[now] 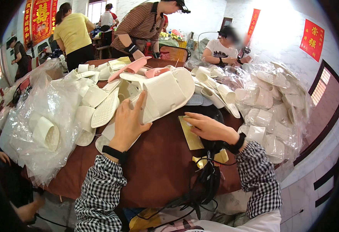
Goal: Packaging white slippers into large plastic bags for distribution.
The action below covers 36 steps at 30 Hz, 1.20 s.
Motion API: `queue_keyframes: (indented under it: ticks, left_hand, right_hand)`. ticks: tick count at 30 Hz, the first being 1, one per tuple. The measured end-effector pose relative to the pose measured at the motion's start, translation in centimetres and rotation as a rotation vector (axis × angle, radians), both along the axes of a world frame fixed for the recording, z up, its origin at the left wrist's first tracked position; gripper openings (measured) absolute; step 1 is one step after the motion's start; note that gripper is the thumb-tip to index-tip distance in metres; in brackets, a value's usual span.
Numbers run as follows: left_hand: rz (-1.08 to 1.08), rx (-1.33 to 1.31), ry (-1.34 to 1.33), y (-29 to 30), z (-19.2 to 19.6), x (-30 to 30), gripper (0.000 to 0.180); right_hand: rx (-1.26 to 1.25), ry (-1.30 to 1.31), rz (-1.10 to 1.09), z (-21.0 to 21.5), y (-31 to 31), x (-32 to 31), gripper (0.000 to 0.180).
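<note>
A big table (161, 174) had a red-brown top. At its left and right sat a clear plastic bag (20, 131) and a pile of bagged white slide sandals (260, 98). One big white slide sandal (171, 91) lay tilted on the heap in the middle. The left hand (129, 123) was spread wide, one fingertip on that sandal. The right hand (210, 127) had its fingers over a yellow card (193, 137); I couldn't tell if it gripped it.

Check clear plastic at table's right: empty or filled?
Filled: white slippers show through the clear plastic, heaped beyond the right hand. Can't tell whether it's one bag or several.
</note>
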State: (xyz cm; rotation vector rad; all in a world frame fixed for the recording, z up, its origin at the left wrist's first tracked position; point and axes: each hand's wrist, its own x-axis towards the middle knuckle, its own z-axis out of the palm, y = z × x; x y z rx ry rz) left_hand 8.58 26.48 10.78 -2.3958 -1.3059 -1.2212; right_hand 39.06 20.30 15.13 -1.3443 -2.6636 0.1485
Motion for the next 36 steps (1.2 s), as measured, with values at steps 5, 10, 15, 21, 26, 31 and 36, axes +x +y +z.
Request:
queue_keyframes:
  ticks: [5,10,15,21,26,31,36]
  left_hand:
    - [0.06,0.023,0.032,-1.5,1.1,0.5,0.114]
    - [0.024,0.1,-0.028,-1.3,0.7,1.9,0.115]
    - [-0.019,-0.082,0.059,-3.2,1.5,2.5,0.109]
    - [-0.378,-0.422,0.005,-5.1,0.9,1.4,0.097]
    - [-0.514,-0.549,-0.165,-3.4,-0.8,1.0,0.041]
    - [-0.197,-0.234,-0.268,-1.5,-0.6,-0.6,0.026]
    - [-0.172,-0.172,-0.24,-1.9,-0.1,0.0,0.05]
  right_hand:
    - [-0.17,0.768,-0.294,5.3,-2.0,-1.4,0.061]
    - [-0.165,0.981,-0.375,6.4,-1.6,-4.5,0.088]
    - [0.26,0.499,-0.219,3.2,1.4,-4.8,0.104]
    - [0.09,0.704,-0.252,3.1,1.2,-3.9,0.085]
    - [0.056,0.972,-0.286,3.8,1.1,-2.6,0.04]
    - [0.221,1.02,-0.374,4.9,0.2,-0.9,0.023]
    - [0.384,0.983,-0.378,3.6,-0.7,0.6,0.021]
